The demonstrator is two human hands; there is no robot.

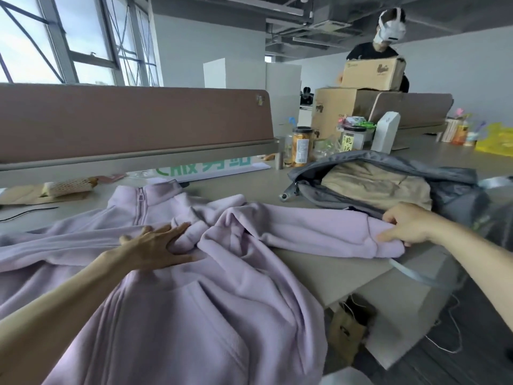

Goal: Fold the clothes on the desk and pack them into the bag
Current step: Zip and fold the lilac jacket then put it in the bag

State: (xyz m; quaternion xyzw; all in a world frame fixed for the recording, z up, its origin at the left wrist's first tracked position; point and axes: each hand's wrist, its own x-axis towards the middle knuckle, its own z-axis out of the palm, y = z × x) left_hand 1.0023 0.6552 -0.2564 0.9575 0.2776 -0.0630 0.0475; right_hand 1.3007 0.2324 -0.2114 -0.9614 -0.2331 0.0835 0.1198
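A lilac fleece zip jacket [194, 301] lies spread and rumpled across the desk [319, 270], its collar and zip toward the far side. My left hand [158, 245] presses flat on the jacket's chest with straight fingers. My right hand [408, 223] pinches the cuff end of the sleeve, which stretches out to the right. Just behind the sleeve lies an open grey bag [388, 165] with a folded beige garment [374, 184] inside.
A brown partition [133, 120] runs along the desk's far side. Jars [302, 145], a white box [385, 132] and cardboard boxes [333, 109] stand behind the bag. A person across the room holds a carton. A paper bag [349, 329] sits on the floor beside the desk's edge.
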